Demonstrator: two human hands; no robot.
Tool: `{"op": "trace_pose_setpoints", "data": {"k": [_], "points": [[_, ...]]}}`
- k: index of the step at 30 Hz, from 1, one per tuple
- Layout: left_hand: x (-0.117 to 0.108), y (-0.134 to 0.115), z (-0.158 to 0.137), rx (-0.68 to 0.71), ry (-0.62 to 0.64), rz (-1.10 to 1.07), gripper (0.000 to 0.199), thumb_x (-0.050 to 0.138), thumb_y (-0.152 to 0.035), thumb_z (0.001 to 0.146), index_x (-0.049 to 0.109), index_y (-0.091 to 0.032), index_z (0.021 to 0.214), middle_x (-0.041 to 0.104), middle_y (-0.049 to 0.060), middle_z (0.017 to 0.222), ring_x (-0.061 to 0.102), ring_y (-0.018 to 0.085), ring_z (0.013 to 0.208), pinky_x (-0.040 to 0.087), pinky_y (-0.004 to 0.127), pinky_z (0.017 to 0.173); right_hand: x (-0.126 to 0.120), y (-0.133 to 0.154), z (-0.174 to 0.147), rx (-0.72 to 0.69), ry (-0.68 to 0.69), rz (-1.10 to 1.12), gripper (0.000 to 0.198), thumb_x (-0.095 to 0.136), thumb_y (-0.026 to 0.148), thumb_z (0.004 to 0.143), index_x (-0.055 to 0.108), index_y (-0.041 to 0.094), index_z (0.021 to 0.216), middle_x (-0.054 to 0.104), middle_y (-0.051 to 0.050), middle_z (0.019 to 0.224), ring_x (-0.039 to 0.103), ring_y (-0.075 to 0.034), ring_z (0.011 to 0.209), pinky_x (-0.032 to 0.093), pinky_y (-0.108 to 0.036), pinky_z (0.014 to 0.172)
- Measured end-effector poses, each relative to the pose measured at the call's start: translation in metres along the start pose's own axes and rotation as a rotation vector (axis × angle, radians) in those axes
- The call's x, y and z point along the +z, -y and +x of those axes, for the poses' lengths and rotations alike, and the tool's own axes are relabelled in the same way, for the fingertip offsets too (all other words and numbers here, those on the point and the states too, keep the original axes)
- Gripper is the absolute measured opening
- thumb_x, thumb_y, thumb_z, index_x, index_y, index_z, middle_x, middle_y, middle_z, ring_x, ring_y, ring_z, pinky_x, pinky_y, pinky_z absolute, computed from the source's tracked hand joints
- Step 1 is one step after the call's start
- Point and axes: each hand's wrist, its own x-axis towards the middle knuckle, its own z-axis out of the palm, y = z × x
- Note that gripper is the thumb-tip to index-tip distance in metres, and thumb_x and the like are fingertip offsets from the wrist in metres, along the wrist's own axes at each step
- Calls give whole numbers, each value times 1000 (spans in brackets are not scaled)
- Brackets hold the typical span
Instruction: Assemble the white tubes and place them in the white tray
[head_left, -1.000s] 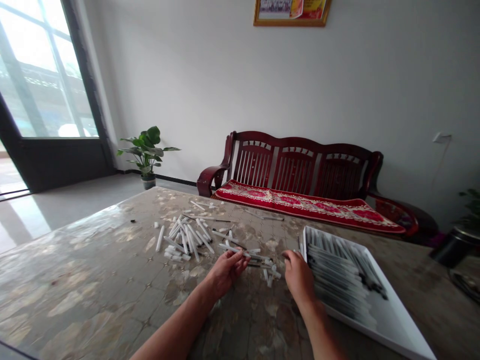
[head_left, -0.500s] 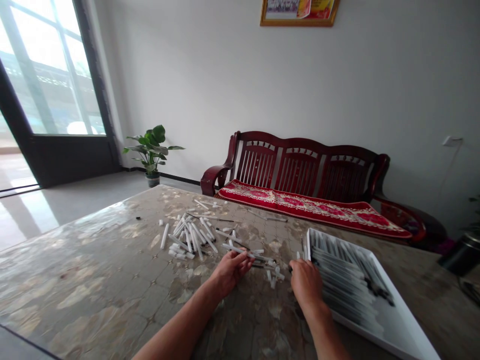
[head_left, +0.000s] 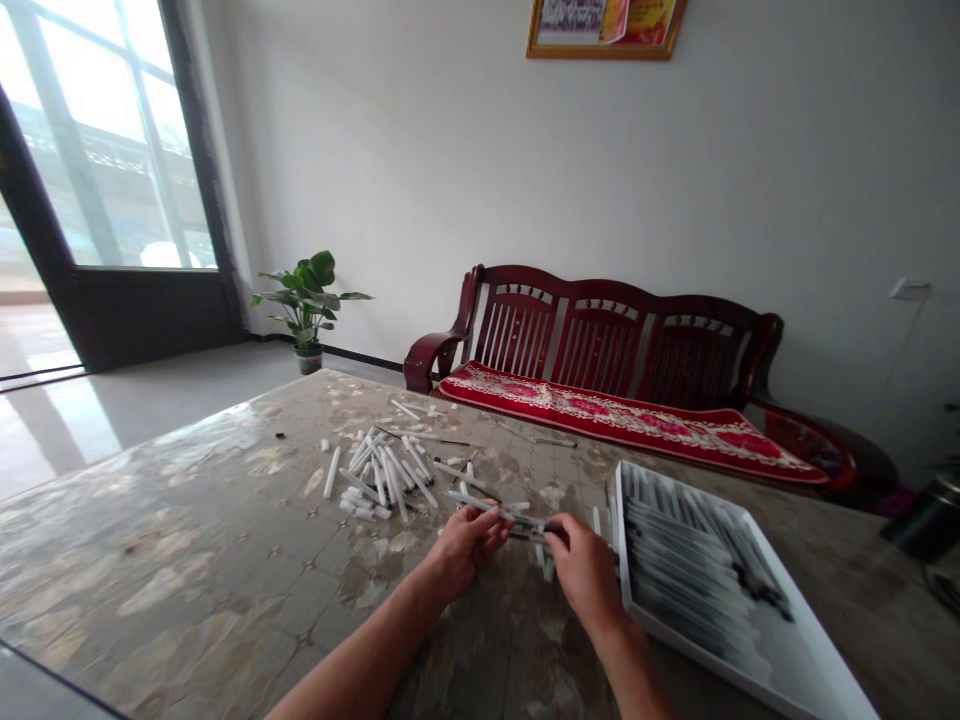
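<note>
My left hand [head_left: 466, 548] is closed around a translucent white pen barrel [head_left: 472, 500], which points away to the left. Just to its right, my right hand [head_left: 586, 565] pinches a small dark piece [head_left: 553, 527] close to the barrel's near end; whether the two touch I cannot tell. Beyond my left hand lies a heap of white pen barrels [head_left: 386, 475], with short white caps [head_left: 364, 508] at its near side. Thin dark refills [head_left: 450, 442] lie behind the heap. More small white pieces [head_left: 544, 565] are partly hidden by my right hand.
A shallow white box [head_left: 814, 625] to the right holds rows of pens [head_left: 686, 565] with dark ends. The patterned tabletop [head_left: 187, 560] stretches to the left, with a small dark bit [head_left: 280, 435] on it. A wooden bench [head_left: 600, 330] stands behind the table.
My right hand has moved left, from beside the white box to close by my left hand. The left hand keeps its hold on the barrel, almost in place.
</note>
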Motion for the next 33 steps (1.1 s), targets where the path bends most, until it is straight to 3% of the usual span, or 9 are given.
{"op": "trace_pose_setpoints", "data": {"k": [4, 9, 19, 26, 33], "points": [[2, 1, -2, 6, 8, 13, 12, 67, -3, 84, 62, -13, 81, 75, 5, 74, 73, 12, 64, 59, 17, 63, 11, 21, -3, 60, -36, 333, 9, 60, 25, 80, 68, 23, 82, 75, -3, 79, 70, -21, 73, 51, -28, 68], [3, 3, -2, 13, 10, 18, 14, 71, -2, 80, 64, -13, 78, 75, 5, 72, 73, 14, 66, 59, 19, 63, 14, 30, -5, 130, -72, 467, 8, 64, 30, 76, 62, 23, 78, 72, -2, 71, 68, -20, 65, 51, -27, 63], [-2, 10, 1, 59, 73, 52, 28, 90, -12, 59, 67, -14, 76, 74, 2, 70, 71, 14, 66, 59, 22, 67, 21, 25, -6, 50, -101, 333, 4, 63, 24, 80, 59, 23, 78, 71, -1, 71, 68, -19, 65, 48, -26, 60], [0, 11, 0, 88, 95, 71, 42, 97, -25, 43, 68, -15, 73, 73, 1, 68, 68, 13, 63, 56, 23, 65, 22, 21, -7, -144, -152, 101, 9, 63, 14, 82, 60, 23, 81, 70, -1, 75, 68, -19, 70, 49, -27, 64], [0, 11, -2, 134, 97, 133, 45, 97, -31, 43, 68, -13, 73, 73, 1, 68, 67, 13, 62, 55, 24, 63, 25, 19, -7, -231, -167, 47, 12, 62, 12, 85, 61, 23, 88, 71, -2, 80, 70, -20, 74, 52, -28, 67]]}}
